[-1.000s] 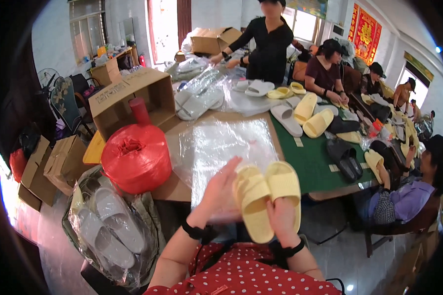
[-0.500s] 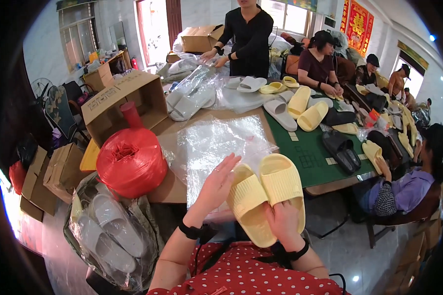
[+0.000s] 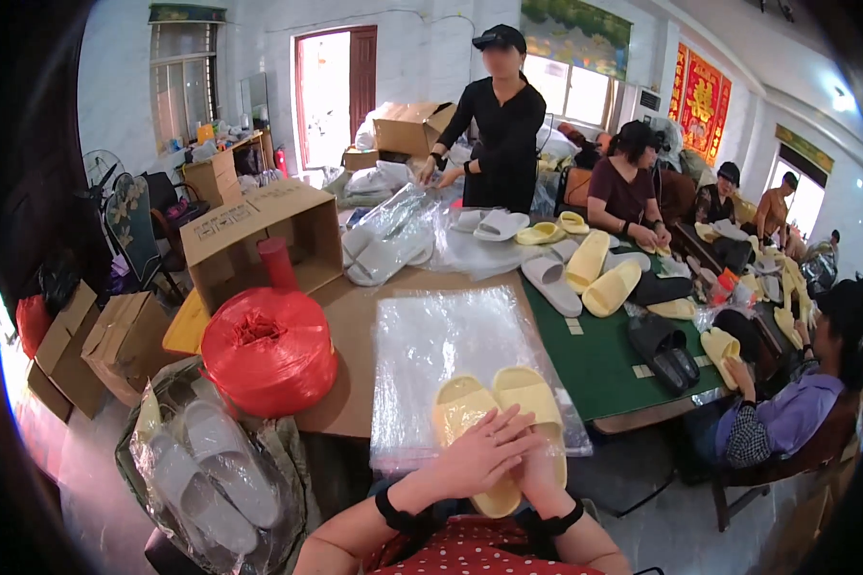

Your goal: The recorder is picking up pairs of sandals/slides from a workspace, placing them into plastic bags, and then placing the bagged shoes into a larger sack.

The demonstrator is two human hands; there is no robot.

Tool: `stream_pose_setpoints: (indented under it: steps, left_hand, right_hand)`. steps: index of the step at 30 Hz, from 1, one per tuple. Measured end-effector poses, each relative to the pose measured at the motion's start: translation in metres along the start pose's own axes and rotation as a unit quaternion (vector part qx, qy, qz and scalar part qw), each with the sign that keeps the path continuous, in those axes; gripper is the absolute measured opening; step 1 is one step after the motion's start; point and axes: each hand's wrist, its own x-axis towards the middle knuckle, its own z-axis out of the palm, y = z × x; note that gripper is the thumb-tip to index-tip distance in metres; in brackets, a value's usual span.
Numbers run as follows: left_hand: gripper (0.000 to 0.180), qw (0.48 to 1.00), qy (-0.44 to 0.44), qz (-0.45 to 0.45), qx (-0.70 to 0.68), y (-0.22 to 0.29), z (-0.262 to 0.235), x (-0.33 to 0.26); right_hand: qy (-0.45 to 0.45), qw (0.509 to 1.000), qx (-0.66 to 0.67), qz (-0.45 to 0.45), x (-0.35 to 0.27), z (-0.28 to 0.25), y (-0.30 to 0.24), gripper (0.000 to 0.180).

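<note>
A pair of pale yellow slide slippers [image 3: 462, 391] lies side by side over the near part of a stack of clear plastic bags [image 3: 451, 326], soles toward me and toes pointing away. My left hand [image 3: 479, 452] rests across their straps with its fingers stretched out, overlapping my right hand. From the right, my right hand [image 3: 543, 471] grips the pair near the heel end; its fingertips are partly hidden under the left hand. The left slipper has a glossy sheen, and I cannot tell whether plastic covers it.
Left of the bags stands a big red roll of plastic twine [image 3: 268, 353], with an open cardboard box [image 3: 259, 235] behind. Bagged grey slippers [image 3: 206, 470] sit at lower left. Loose slippers [image 3: 599, 278] cover the green table [image 3: 594, 383]. A person in black [image 3: 503, 134] handles plastic opposite; others sit rightward.
My left hand has moved right, onto the slippers and over my right hand. The slippers now sit lower in view, and the bags look flatter. The view has tilted up slightly.
</note>
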Motion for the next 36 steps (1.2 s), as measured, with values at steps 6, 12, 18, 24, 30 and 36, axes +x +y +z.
stream_pose_setpoints:
  steps: [6, 12, 18, 24, 30, 36]
  left_hand:
    - [0.044, 1.0, 0.008, 0.007, 0.014, 0.001, -0.003, -0.005]
    - [0.044, 1.0, -0.006, 0.018, -0.014, 0.006, -0.027, -0.004]
    - [0.047, 0.996, 0.053, -0.066, 0.026, -0.016, -0.029, -0.024]
    - [0.069, 0.969, 0.151, -0.196, -0.002, -0.021, -0.038, -0.075]
    - [0.044, 0.79, 0.301, -0.526, -0.098, -0.056, -0.023, -0.101]
    - [0.055, 0.776, 0.207, -0.572, -0.163, -0.068, -0.026, -0.098]
  right_hand:
    - [0.183, 0.855, -0.395, -0.281, 0.042, 0.019, 0.018, 0.064]
    - [0.209, 0.971, -0.107, 0.03, 0.154, 0.008, -0.07, 0.034]
    - [0.147, 0.988, -0.044, 0.0, 0.193, 0.038, -0.057, 0.039]
    - [0.199, 0.947, -0.116, -0.222, 0.063, 0.035, -0.046, 0.051]
    - [-0.276, 0.913, 0.298, -0.024, -0.04, -0.072, -0.061, 0.032]
    - [0.126, 0.897, 0.422, -0.034, -0.029, -0.118, -0.011, 0.014]
